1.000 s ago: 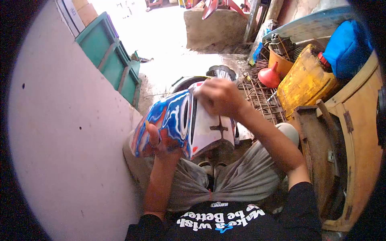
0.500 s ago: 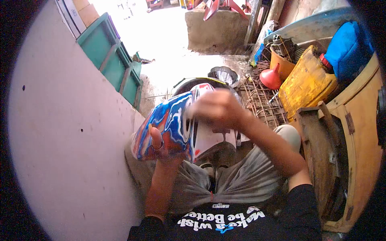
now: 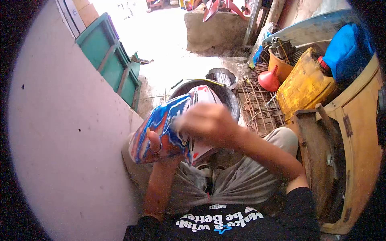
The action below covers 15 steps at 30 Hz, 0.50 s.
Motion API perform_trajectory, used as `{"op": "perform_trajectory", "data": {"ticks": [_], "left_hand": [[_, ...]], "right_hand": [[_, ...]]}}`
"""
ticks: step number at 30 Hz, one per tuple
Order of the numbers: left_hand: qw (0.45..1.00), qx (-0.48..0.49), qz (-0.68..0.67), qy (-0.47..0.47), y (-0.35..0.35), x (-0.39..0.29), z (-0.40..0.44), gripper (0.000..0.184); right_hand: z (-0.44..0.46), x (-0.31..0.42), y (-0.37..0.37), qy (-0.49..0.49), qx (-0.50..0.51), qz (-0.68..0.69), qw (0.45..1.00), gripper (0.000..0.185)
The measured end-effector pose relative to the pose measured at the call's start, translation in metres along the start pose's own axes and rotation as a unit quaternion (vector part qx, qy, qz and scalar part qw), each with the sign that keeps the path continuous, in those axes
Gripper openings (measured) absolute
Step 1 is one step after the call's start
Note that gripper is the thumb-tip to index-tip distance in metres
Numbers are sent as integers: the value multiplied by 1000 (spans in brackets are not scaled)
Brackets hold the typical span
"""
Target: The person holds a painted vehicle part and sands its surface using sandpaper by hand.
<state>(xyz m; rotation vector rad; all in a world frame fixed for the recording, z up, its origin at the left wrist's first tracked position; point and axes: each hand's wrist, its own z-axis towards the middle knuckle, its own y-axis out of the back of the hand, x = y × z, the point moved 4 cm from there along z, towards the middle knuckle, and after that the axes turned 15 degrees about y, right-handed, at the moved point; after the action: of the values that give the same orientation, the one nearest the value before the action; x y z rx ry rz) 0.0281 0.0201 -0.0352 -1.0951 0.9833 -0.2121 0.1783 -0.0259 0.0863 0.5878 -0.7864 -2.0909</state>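
A glossy panel (image 3: 167, 116) with blue, red and white swirls rests above my lap, its right part plain white with small red marks. It looks like a vehicle body part, though I cannot tell which. My left hand (image 3: 155, 143) grips it at the near edge, thumb on the painted face and the other fingers hidden behind. Across the top surface lies my right hand (image 3: 209, 124), blurred, its fingers curled and pressed to the panel. Whatever sits under those fingers is hidden. Behind the panel stands a dark basin (image 3: 230, 98), partly covered by it.
A pale wall (image 3: 72, 132) runs close on my left. To the right are a wire rack (image 3: 261, 106), a red funnel (image 3: 270, 79), a yellow jerrycan (image 3: 303, 88) and wooden furniture (image 3: 321, 156). A dark fluted bowl (image 3: 222, 76) lies beyond the basin.
My right hand has slid left and slightly toward me over the panel, onto its blue swirled part. My left hand keeps its hold, and the panel has barely shifted.
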Motion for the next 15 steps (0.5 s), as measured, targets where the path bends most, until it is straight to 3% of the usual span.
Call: {"op": "perform_trajectory", "data": {"ticks": [1, 3, 5, 8, 10, 14, 15], "left_hand": [[1000, 20, -11, 6, -3, -1, -2, 116], [995, 66, -61, 33, -33, -7, -2, 118], [998, 51, -36, 20, -47, -12, -2, 118], [997, 69, 35, -14, -43, -15, 2, 118], [997, 63, 33, -27, -37, -12, 2, 119], [998, 27, 52, -16, -61, -14, -3, 120], [992, 6, 117, -39, -53, -17, -10, 120]], "right_hand": [[12, 18, 7, 56, -38, 74, 995, 17], [-4, -6, -1, -22, -31, 46, 998, 17], [-15, -40, 0, -119, -33, -25, 992, 15], [-1, -3, 1, -40, -31, -8, 999, 14], [21, 35, 6, 82, -55, 30, 995, 12], [-6, -36, 0, -115, -15, -38, 993, 17], [-3, -25, 5, -97, -10, -25, 995, 17]]}}
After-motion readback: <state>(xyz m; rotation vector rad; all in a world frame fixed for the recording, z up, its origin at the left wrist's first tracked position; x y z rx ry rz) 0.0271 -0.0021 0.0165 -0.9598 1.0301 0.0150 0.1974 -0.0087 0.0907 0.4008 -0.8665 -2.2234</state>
